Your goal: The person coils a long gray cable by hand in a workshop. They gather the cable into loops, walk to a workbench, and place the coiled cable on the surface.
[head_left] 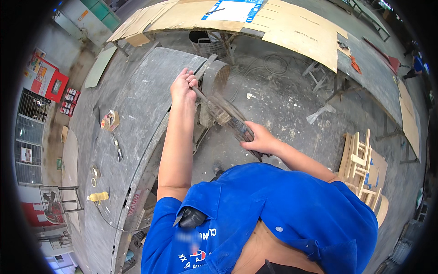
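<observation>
My left hand [184, 86] is raised at the corner of a grey-topped workbench, its fingers closed round the narrow end of a long, dusty dark tool [222, 116]. The tool's exact kind cannot be made out. It slants down to the right, off the bench edge. My right hand [260, 138] is wrapped round its thicker lower end, thumb on top. Right beside the tool's upper part, at the bench end, is a brownish curved piece [216, 76]. My hands hide parts of both ends of the tool.
On the workbench [137, 96] lie tape rolls [110, 120], a black-handled tool [118, 150] and a yellow bottle [98, 197]. A cardboard-covered table [292, 34] runs across the back. Pale wooden frames [359, 157] stand at right. A coiled hose [275, 65] lies on the floor.
</observation>
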Tool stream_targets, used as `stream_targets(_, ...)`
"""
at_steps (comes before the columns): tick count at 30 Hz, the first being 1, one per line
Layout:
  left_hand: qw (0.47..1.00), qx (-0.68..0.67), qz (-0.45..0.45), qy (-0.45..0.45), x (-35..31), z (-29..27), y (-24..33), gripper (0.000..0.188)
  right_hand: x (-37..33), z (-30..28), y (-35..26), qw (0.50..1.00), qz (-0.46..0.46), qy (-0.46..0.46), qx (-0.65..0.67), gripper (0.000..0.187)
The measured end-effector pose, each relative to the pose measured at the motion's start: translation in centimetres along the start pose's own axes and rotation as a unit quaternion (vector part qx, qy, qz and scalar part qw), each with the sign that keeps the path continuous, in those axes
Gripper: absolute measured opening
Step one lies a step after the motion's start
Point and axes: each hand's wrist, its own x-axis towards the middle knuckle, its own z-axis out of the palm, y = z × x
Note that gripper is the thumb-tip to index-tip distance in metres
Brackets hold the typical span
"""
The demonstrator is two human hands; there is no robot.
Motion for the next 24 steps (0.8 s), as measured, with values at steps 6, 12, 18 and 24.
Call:
stream_targets(6, 0.999, 0.015, -0.029, -0.013, -0.8, -0.2, 0.6, 0.048, -0.4, 0.2, -0.5, 0.999, -0.003, -0.001, 0.042, 0.054)
stream_targets(12, 0.98, 0.166, -0.012, -0.113, -4.7, 1.0, -0.9, 0.042, 1.0, -2.5, 0.2, 0.93, 0.056, 0.063, 0.359, 0.036)
stream_targets(18, 0.758, 0.566, 0.211, -0.246, -9.1, 2.3, -8.4, 0.052, 4.0, -2.8, 1.2, 0.889, 0.054, 0.067, 0.45, 0.04)
stream_targets(24, 0.606, 0.639, 0.424, -0.212, -12.9, -0.3, -11.3, 0.07, 5.1, -1.7, 1.8, 0.837, 0.01, 0.074, 0.542, 0.038)
